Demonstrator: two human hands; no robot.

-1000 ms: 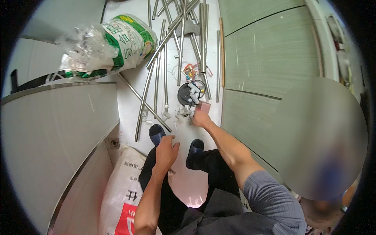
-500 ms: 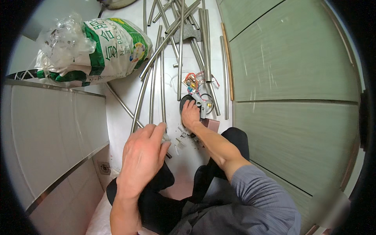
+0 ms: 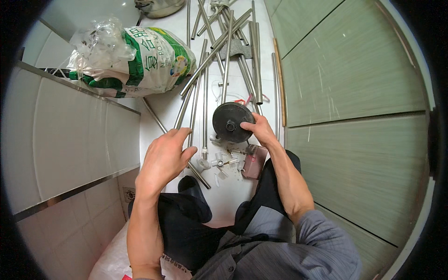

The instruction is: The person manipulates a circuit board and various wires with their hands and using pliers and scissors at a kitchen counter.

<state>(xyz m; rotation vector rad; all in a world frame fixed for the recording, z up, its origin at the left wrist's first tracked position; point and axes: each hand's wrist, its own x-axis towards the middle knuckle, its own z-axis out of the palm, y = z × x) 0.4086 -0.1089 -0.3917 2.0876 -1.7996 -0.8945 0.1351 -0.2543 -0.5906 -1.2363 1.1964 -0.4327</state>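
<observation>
My right hand [image 3: 259, 128] grips the right edge of a round black disc [image 3: 227, 116] with a small central hub, its thumb lying on the face, held over the floor. My left hand [image 3: 165, 154] hangs to the left with curved, parted fingers and nothing in them, above several steel tubes [image 3: 199, 178]. Below the disc lie small white and grey plastic fittings [image 3: 220, 163], some debris, and a pink rectangular box [image 3: 254, 164]. Red and pink wires [image 3: 240, 101] show behind the disc, which hides whatever they join.
A white and green sack [image 3: 158, 60] lies on the left ledge, a pot [image 3: 158, 8] at the back, more tubes [image 3: 257, 56] and a grey mat [image 3: 235, 49] ahead. Green tiled panels [image 3: 350, 154] wall the right; another white sack [image 3: 105, 259] lies by my legs.
My right hand has moved from the pink box to the black disc and lifted it off the pile, tilting it. My left hand has come up and forward.
</observation>
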